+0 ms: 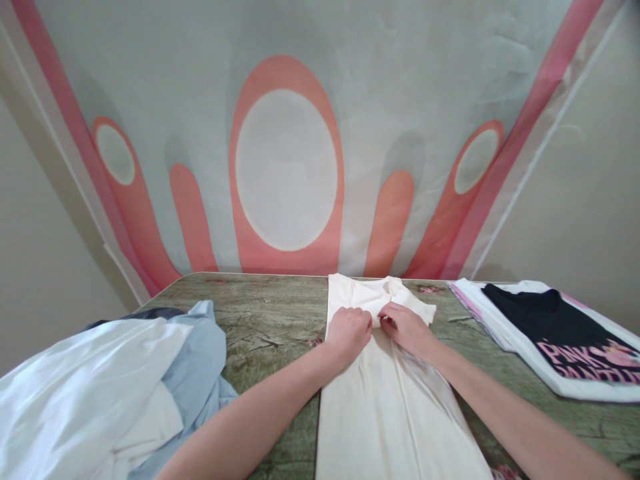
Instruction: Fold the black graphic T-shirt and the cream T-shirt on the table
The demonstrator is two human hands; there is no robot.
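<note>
The left hand (pixel 350 331) and right hand (pixel 407 328) pinch a cream shirt (pixel 367 413) below its neckline — it lies mid-desk (pixel 270 303), long and narrow, lightly creased, one short sleeve (pixel 424 313) jutting right.

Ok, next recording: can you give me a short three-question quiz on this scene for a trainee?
1. True or false: the left hand and the right hand are both on the cream garment.

2. How do the white and light-blue clothes at the person's left lie?
A) Folded in a neat stack
B) Hanging on a rack
C) Heaped loosely

3. What colour is the lettering on the black shirt at the person's right?

Key: 1. True; 2. C; 3. Pink.
</note>
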